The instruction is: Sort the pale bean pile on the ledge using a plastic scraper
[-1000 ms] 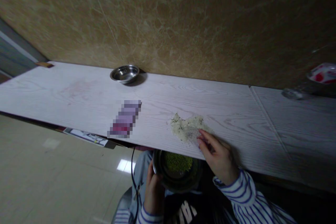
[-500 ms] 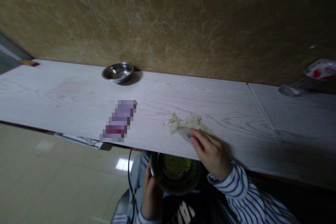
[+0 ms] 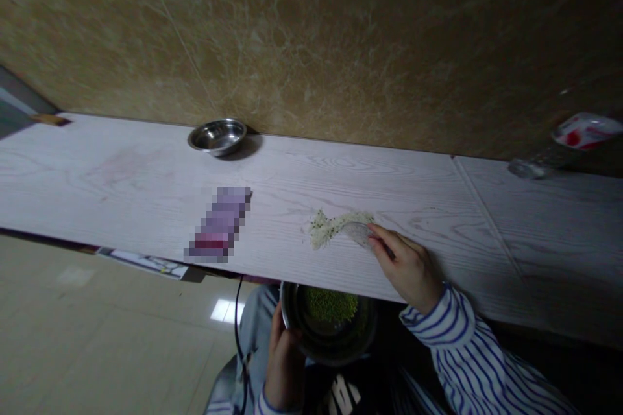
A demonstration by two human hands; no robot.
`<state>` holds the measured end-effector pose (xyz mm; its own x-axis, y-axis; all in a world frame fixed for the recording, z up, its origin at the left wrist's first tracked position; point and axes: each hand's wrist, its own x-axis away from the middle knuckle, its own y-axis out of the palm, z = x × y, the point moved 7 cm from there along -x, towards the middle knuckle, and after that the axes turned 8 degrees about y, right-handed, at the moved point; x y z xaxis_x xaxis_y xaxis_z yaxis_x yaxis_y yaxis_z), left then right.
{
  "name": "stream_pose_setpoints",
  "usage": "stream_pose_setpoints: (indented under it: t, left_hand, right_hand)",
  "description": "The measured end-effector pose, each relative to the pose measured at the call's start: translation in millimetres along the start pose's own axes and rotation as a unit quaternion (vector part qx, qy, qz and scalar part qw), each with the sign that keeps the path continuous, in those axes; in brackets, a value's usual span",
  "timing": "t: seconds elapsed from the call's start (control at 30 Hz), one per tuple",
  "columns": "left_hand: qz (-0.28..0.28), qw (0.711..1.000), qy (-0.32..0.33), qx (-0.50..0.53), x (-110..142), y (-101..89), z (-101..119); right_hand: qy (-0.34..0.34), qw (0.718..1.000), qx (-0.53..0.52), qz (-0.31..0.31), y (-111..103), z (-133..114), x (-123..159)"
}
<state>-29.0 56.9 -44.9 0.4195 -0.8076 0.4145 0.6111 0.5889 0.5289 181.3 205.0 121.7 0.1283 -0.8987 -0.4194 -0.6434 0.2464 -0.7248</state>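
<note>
Below the table's front edge, my left hand (image 3: 285, 356) is closed on the rim of a metal bowl (image 3: 335, 351), which holds small green beans (image 3: 331, 304) that look like mung beans. My right hand (image 3: 406, 266) pinches a thin, see-through plastic piece (image 3: 359, 232), rounded at its far end; its exact kind is unclear. The piece is at the near side of a pile of white grains like rice (image 3: 321, 231), with green beans scattered among them on the table.
A second metal bowl (image 3: 217, 138) sits at the back by the wall. A blurred-out purple flat object (image 3: 224, 220) lies left of the grains on the white wood-grain table (image 3: 136, 201). At the far right stands a clear bottle (image 3: 549, 155) with a red-and-white label.
My right hand has moved to the right with the plastic piece, away from the left part of the grain pile. My left hand still holds the bowl in about the same place.
</note>
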Motion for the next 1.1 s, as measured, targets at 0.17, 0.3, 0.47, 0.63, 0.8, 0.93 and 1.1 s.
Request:
stream_pose_setpoints:
  t: [0.17,0.3,0.47,0.63,0.8,0.93,1.1]
  left_hand:
    - [-0.008,1.0,-0.009,0.011,5,4.1,-3]
    - [0.005,1.0,-0.008,0.009,8,5.5,-7]
    - [-0.007,1.0,-0.006,-0.001,11,6.4,-10]
    - [-0.014,1.0,-0.01,0.003,12,6.8,-12]
    - [-0.016,1.0,-0.012,0.02,14,8.2,-13]
    - [-0.01,1.0,-0.01,0.015,16,7.5,-12]
    - [-0.021,1.0,0.0,0.009,18,8.6,-5]
  right_hand:
    - [0.112,0.991,-0.066,0.027,-12,32,0]
    - [0.201,0.969,-0.132,0.048,-16,61,3]
    - [0.256,0.944,-0.194,0.073,-13,78,6]
    - [0.254,0.939,-0.221,0.078,-12,79,7]
    - [0.262,0.934,-0.232,0.077,-9,83,9]
    - [0.265,0.927,-0.255,0.07,-8,82,9]
    - [0.245,0.921,-0.301,-0.021,-14,76,-17]
